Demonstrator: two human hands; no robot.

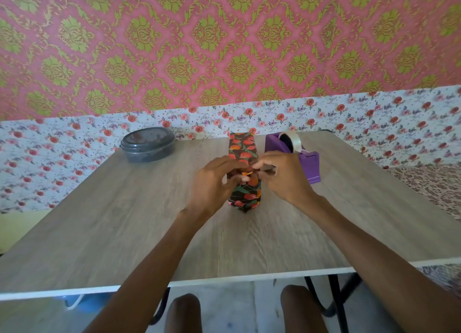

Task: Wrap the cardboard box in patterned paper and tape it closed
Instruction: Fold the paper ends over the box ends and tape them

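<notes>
Knees [185, 312] sit lowest in my feed, tucked below the near edge of the counter [124, 220], and both forearms run up from them to the cardboard box [243, 144]. That box lies lengthwise away from me, and I place everything else from it.

No bare cardboard shows; patterned paper [247, 195], dark with red and orange leaves, covers the top, the side I can see and the near end, which looks folded shut. The far end is hidden from me.

The left hand [214, 180] grips the box from its left, fingers [235, 179] curled over the top edge and holding it down. The right hand [282, 175] comes in from the box's right, thumb and forefinger pressed together at the top seam. Whether they pinch the paper's edge or a strip of tape, I cannot tell; something pale shows there, too blurred to name.

Just right of the box stands a purple tape dispenser [309, 163] with its clear tape roll [290, 138] loaded. Well to the box's far left sits a grey lidded container [148, 144].

My read is that wrapping is essentially done and this is the sealing stage. I see no tape clearly laid on the paper, so securing the top seam, and checking both ends, is what I judge is left.
</notes>
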